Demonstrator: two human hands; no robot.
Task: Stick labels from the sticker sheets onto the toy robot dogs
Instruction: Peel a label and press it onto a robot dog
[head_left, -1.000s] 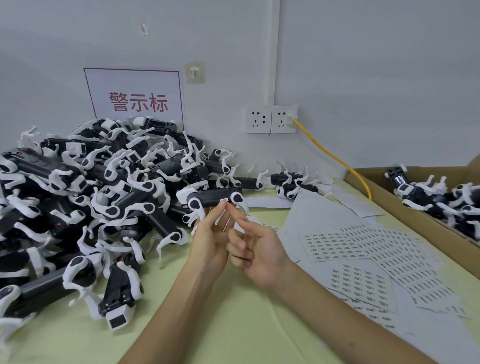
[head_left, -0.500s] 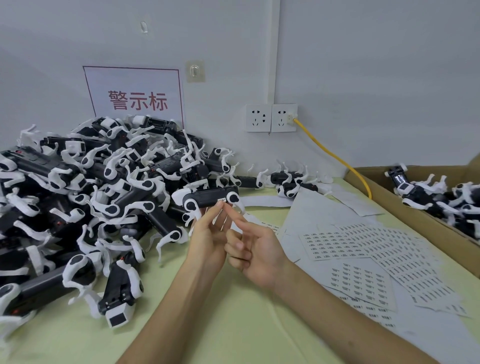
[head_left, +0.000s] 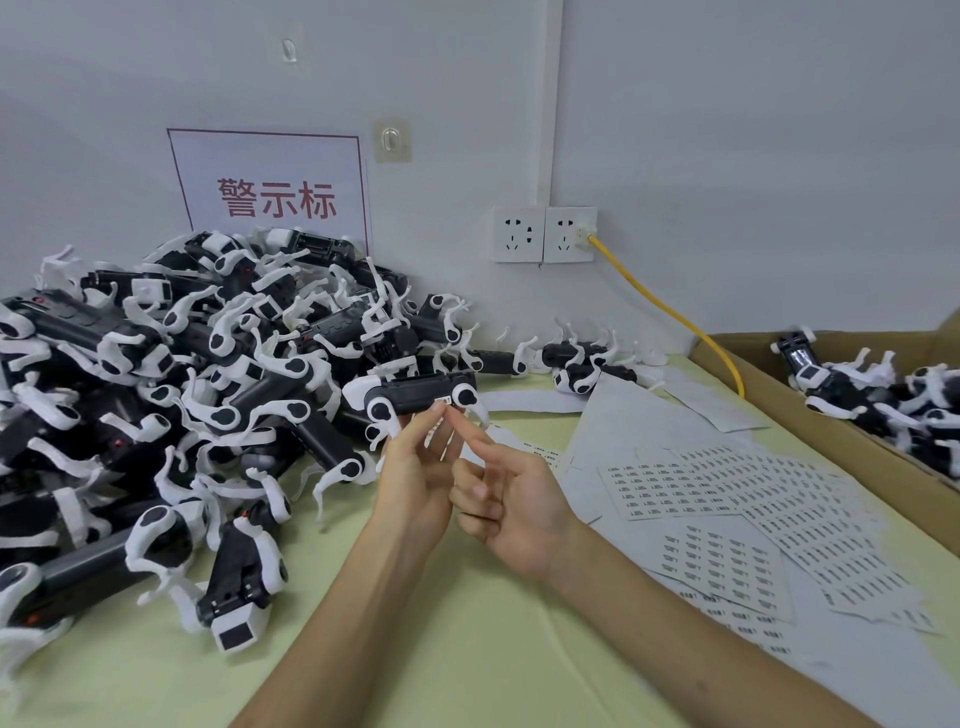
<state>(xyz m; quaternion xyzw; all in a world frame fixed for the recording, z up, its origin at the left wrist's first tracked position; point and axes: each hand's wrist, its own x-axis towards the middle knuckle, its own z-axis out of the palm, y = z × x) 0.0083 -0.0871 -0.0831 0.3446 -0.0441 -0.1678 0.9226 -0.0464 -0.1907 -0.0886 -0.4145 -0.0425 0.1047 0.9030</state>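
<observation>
Head view: compared with a second ago almost nothing has shifted. The left hand has the same dog raised just above the table, at the near edge of the pile, and the right hand keeps its forefinger up at the dog's underside. What has changed is slight: the fingertips sit a touch closer together at the small white label, which now lies on the dark body near its right end. I take this to mean the label is being pressed flat, so this dog is nearly done and would go next to the box at far right, where other dogs already lie.

The dog's long axis runs left to right across the view, roughly level, with white legs at each end hanging toward the table. Which end is the head I cannot tell.

The left grip is closed on the dog from below, thumb and fingers pinching its body. The right grip holds nothing: forefinger extended, the other fingers curled in. The sheets lie flat on the table to the right, near the right forearm.
</observation>
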